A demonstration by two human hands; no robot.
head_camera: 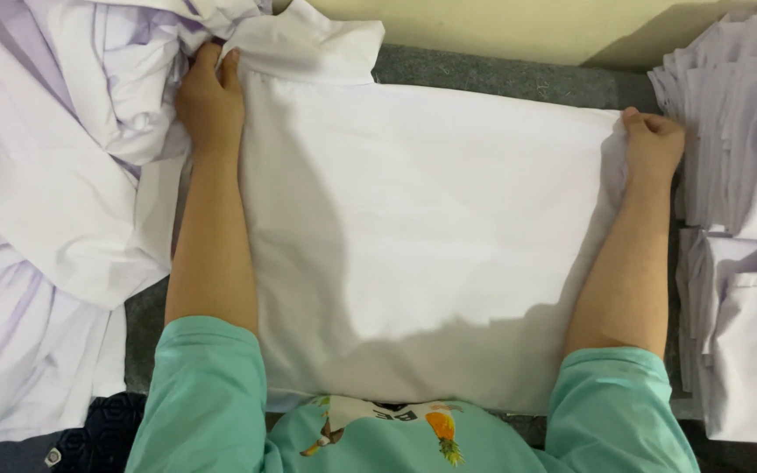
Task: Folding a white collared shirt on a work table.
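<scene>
Both hands grip one white shirt [422, 254] spread flat on the grey table [501, 74]: left hand [210, 101] pinches its collar end, right hand [654, 144] is fisted on the opp. edge. Loose white clothes [54, 175] heaped at left; folded stack [746, 131] at right. No containers.

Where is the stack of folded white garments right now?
In the head view, the stack of folded white cloth garments sits at the right edge, just beyond the right hand.
</scene>
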